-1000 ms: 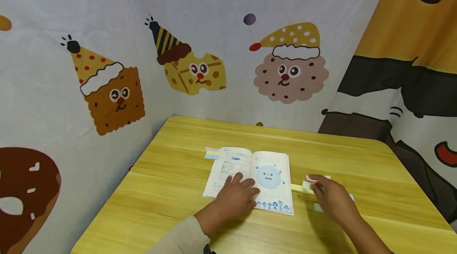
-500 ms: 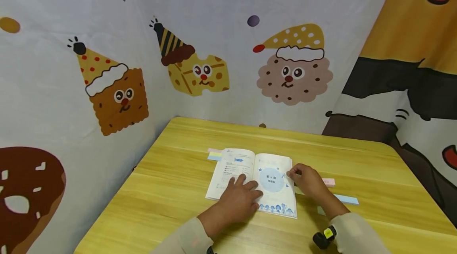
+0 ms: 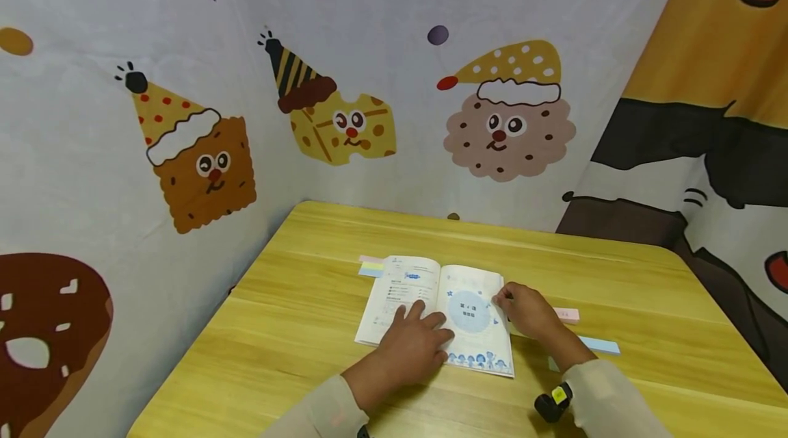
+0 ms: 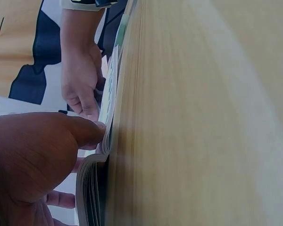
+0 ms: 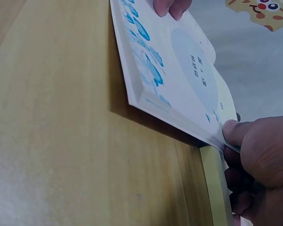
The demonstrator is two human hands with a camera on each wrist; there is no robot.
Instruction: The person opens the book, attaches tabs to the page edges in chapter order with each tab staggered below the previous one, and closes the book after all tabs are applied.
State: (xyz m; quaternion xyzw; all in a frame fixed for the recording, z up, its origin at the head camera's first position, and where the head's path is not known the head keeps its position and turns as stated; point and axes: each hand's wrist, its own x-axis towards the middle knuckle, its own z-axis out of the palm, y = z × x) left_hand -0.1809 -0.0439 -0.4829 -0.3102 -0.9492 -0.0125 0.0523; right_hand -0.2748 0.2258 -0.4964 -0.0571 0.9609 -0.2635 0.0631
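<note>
An open book [image 3: 462, 280] with blue-printed pages lies on the table. My left hand [image 3: 409, 349] rests across its lower middle with spread fingers; in the left wrist view the thumb presses near the fold. At the book's right edge my right hand [image 3: 529, 311] pinches a small pale sticky tab [image 5: 233, 147] against the page edge, the thumb on top and the other fingers curled below. Most of that tab is hidden by the fingers. A yellow sticky-note strip [image 5: 212, 183] lies on the table just beside the book, under my right hand.
Pink, yellow and blue sticky tabs [image 3: 371, 267] stick out of the book's left edge. Right of the book lie a pink sticky pad [image 3: 568, 315], a blue one [image 3: 600, 345] and a partly covered green one [image 3: 553, 364]. A cartoon-printed curtain [image 3: 406, 198] hangs behind the table.
My right hand has moved left from the sticky pads to the book's right edge, carrying a pale tab, and now stays there. My left hand keeps its place on the book.
</note>
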